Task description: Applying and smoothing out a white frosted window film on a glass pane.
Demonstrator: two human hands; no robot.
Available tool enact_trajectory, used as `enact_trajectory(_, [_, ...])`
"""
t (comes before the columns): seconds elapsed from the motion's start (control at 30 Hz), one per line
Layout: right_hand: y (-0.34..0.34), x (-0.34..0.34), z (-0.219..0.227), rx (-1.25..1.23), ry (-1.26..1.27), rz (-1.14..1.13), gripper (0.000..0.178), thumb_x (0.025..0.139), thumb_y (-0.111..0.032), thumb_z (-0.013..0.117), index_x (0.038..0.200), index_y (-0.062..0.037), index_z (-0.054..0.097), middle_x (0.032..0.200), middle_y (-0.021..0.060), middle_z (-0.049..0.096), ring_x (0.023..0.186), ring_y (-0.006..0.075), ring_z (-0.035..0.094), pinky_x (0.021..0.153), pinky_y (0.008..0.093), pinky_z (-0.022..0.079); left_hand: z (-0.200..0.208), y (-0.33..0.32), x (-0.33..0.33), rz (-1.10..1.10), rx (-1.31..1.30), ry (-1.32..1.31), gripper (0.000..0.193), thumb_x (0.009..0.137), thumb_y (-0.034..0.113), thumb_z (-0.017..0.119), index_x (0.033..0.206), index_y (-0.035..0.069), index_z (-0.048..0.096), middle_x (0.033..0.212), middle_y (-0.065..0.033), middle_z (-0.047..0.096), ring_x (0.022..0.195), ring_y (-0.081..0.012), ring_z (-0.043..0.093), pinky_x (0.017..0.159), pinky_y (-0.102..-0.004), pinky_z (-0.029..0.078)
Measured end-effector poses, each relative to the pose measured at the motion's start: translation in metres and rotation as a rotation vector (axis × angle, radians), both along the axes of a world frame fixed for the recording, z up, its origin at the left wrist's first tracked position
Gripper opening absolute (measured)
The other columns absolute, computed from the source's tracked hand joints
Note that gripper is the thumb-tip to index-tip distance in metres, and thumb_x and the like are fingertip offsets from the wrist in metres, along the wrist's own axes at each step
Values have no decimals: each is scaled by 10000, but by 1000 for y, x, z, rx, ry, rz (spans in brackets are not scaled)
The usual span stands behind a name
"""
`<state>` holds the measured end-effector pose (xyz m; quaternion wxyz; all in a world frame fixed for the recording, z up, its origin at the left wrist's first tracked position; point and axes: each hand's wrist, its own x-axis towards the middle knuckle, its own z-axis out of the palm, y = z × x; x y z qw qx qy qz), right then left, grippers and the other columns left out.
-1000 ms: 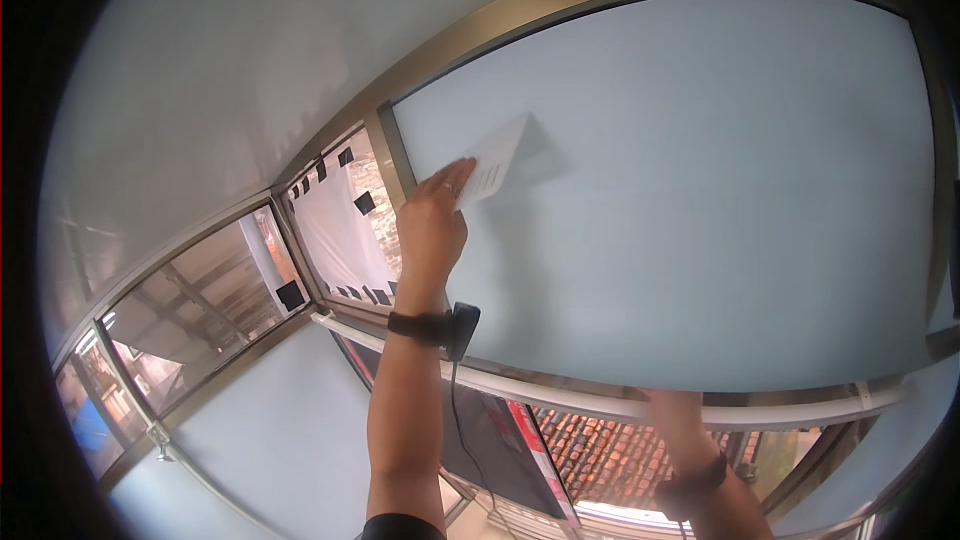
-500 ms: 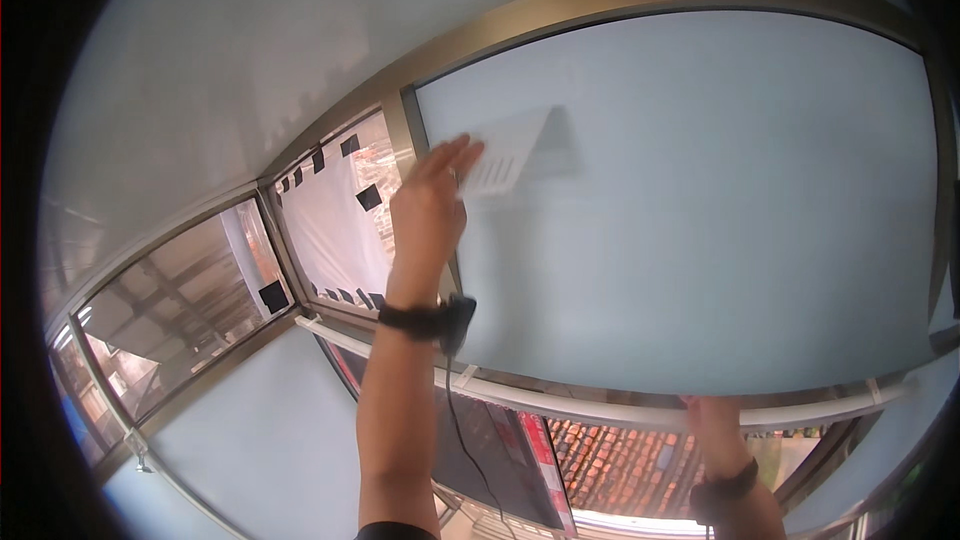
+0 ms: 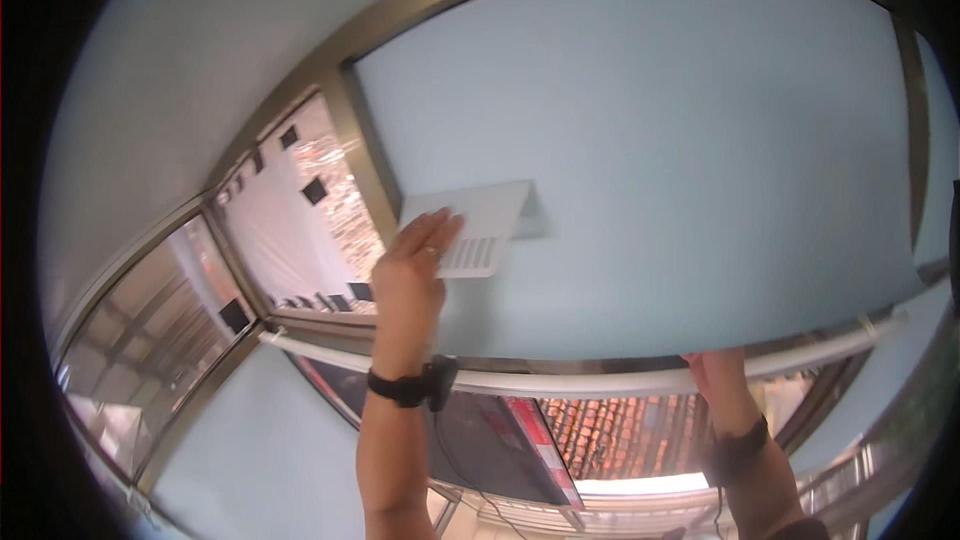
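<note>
White sheet (image 3: 505,205) against a large pale blue panel (image 3: 650,160), left of the centre of the frame. The left hand (image 3: 415,255) is the nearer of the two: it reaches up from the lower edge and covers the sheet's left part, so that the visible remainder lies to the right of the fingers. The sheet's upper edge runs almost level across the frame, while its right edge slants from upper right to lower left; with the left end covered, the long axis cannot be told for certain. The left fingers lie extended and close together over the sheet; the thumb is hidden, and whether they pinch or merely press cannot be told. The right hand (image 3: 722,370), well apart at the lower right, is raised to the panel's lower edge near a white rail (image 3: 600,382); its fingertips are hidden, so its grasp cannot be told
</note>
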<state>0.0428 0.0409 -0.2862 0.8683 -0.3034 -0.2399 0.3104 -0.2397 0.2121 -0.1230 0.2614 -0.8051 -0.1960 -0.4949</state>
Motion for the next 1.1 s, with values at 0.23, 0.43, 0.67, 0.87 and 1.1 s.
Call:
enact_trajectory(0.23, [33,48,-72,-179,-710,-462,31,974,-155,584,983,-163,556,758,-29,527,598,77,456,500,256,347,-56,-40,-47,-194,-102,-354,340,909,-98,515,1233,-83,615,1229,-191,661,1139,-287,630,1021,-378,460])
enact_trajectory(0.43, [26,72,-89,-289,-1038,-536,340,873,-84,628,1213,-78,616,1183,95,616,1047,262,623,813,406,529,-188,-60,-75,-383,-466,-1105,302,939,-16,610,1223,-117,590,1225,-196,628,1075,-249,604,973,-367,478])
enact_trajectory(0.67, [6,1,-1,-67,-166,-93,191,961,-161,588,1122,-59,602,960,46,626,823,172,633,673,326,555,-197,-90,-107,-449,-632,-1132,378,908,-14,652,1260,-112,555,1286,-218,603,1118,-277,591,1034,-408,447])
enact_trajectory(0.87, [-9,-9,4,-53,-124,-79,142,948,-153,623,1054,-62,598,898,37,620,730,149,617,598,307,510,-213,-71,-123,-498,-714,-1081,415,927,9,625,1304,-120,511,1310,-214,590,1159,-288,571,1063,-414,418])
enact_trajectory(1.1, [7,6,-13,-61,-666,-408,171,927,-77,547,762,-40,568,601,12,542,511,112,521,449,288,384,-213,-76,-113,-460,-733,-1097,380,926,-6,593,1280,-125,524,1291,-231,598,1156,-302,579,1057,-424,430])
